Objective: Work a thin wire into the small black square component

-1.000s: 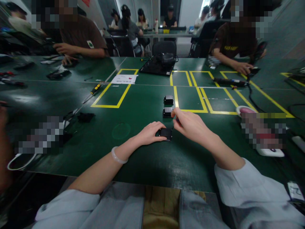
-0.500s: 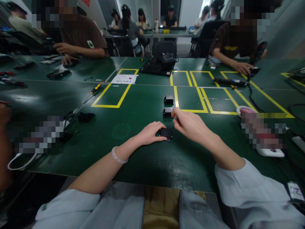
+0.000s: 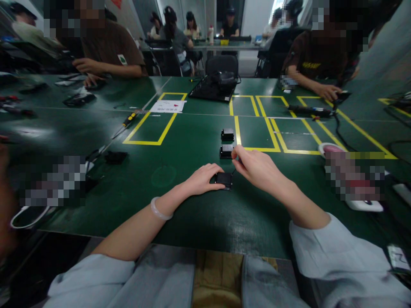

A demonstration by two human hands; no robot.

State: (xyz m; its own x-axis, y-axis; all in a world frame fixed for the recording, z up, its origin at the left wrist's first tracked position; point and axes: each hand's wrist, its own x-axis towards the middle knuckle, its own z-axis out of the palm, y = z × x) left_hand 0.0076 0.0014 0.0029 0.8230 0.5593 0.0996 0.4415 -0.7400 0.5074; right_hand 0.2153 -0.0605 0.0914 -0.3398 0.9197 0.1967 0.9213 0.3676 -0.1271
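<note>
A small black block (image 3: 224,181) lies on the green table (image 3: 192,218), and my left hand (image 3: 203,179) grips it from the left between thumb and fingers. Just up and to the right of it, my right hand (image 3: 252,164) pinches a thin dark tool, whose tip points down at the block's right edge. Most of that tool is hidden by the fingers. Beyond the held block stand two similar black blocks with grey tops, the nearer one (image 3: 226,151) close to my right fingertips and the farther one (image 3: 227,134) behind it.
Yellow tape outlines (image 3: 258,149) mark the table. A yellow-black screwdriver (image 3: 129,119) and a paper sheet (image 3: 168,106) lie at the left, a black tray (image 3: 210,87) at the back. A white-rimmed pink object (image 3: 334,149) is at the right. People sit across the table.
My hands and the blocks have barely moved. At the back right, a person's raised dark object has shifted slightly.
</note>
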